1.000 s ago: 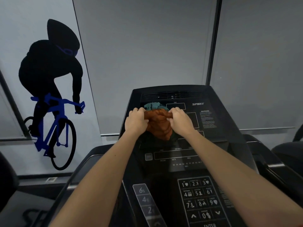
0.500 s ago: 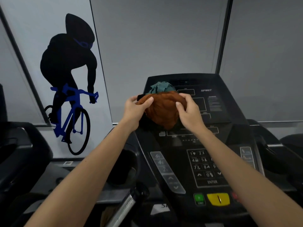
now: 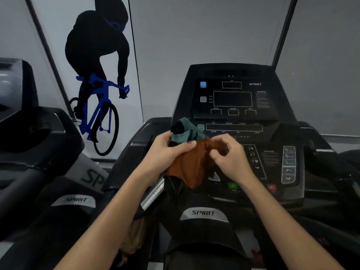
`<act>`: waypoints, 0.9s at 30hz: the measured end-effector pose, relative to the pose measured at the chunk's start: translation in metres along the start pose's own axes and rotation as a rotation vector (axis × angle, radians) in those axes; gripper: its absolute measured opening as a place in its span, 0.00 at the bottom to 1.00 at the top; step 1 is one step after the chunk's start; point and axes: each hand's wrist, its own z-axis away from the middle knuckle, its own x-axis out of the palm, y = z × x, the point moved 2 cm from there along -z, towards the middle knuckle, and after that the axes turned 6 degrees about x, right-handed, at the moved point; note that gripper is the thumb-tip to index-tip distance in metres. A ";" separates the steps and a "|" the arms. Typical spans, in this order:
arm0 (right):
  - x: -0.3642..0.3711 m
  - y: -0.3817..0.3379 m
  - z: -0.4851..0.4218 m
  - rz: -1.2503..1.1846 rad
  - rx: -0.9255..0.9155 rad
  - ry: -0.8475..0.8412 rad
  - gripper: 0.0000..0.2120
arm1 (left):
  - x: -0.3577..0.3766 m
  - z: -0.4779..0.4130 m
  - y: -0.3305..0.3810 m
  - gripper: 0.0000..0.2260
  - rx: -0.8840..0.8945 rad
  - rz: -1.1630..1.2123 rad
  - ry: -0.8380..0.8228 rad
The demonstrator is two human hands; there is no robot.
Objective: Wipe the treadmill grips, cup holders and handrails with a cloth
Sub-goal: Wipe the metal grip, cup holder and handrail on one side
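Observation:
A bunched cloth (image 3: 191, 168), rust-orange with a teal and black part at its top, hangs in front of the lower half of the black treadmill console (image 3: 233, 98). My left hand (image 3: 167, 151) grips its upper left side, thumb over the teal part. My right hand (image 3: 229, 154) pinches the orange fabric at the upper right. A silver grip bar (image 3: 153, 191) shows just below my left wrist. The treadmill's left handrail (image 3: 124, 158) runs down beside my left forearm, the right handrail (image 3: 335, 172) along the far right.
A second black treadmill (image 3: 39, 145) stands close on the left. A wall graphic of a cyclist on a blue bicycle (image 3: 97, 78) fills the wall behind. The console's green button (image 3: 232, 186) and red button (image 3: 271, 187) lie just under the cloth.
Both hands have brought the cloth down from the console's upper display to its keypad area. The view has tilted down, so the display is uncovered and the lower treadmill shows.

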 end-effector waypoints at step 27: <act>0.053 0.012 0.099 -0.737 0.676 0.091 0.10 | -0.071 0.106 -0.107 0.18 0.059 -0.572 0.335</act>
